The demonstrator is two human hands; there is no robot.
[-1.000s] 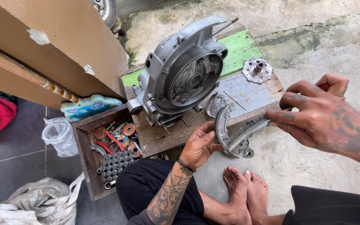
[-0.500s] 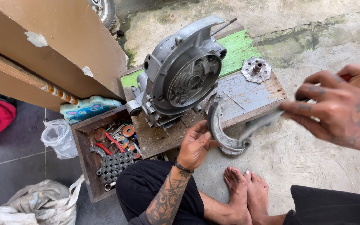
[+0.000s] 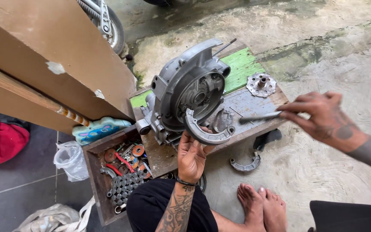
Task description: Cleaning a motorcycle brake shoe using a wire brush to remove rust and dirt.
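My left hand (image 3: 192,157) grips a curved grey brake shoe (image 3: 203,134) and holds it against the lower edge of a grey metal engine casing (image 3: 190,90), which stands on a worn wooden board (image 3: 241,68) with a green patch. At the right, my right hand (image 3: 323,118) pinches a slim grey metal tool (image 3: 258,117) that points left, towards the casing, just above the board's front edge. A second brake shoe (image 3: 245,164) lies on the concrete floor below the board.
A toothed round plate with a short shaft (image 3: 260,84) rests on the board's right end. A wooden box of small parts (image 3: 121,172) sits at the left, beside a plastic bag (image 3: 69,159). A large wooden panel (image 3: 44,56) leans at upper left. My bare feet (image 3: 263,206) rest below.
The two brake shoes have come apart and one now lies on the floor. My left hand raised the other to the casing. My right hand, open before, now holds a slim tool.
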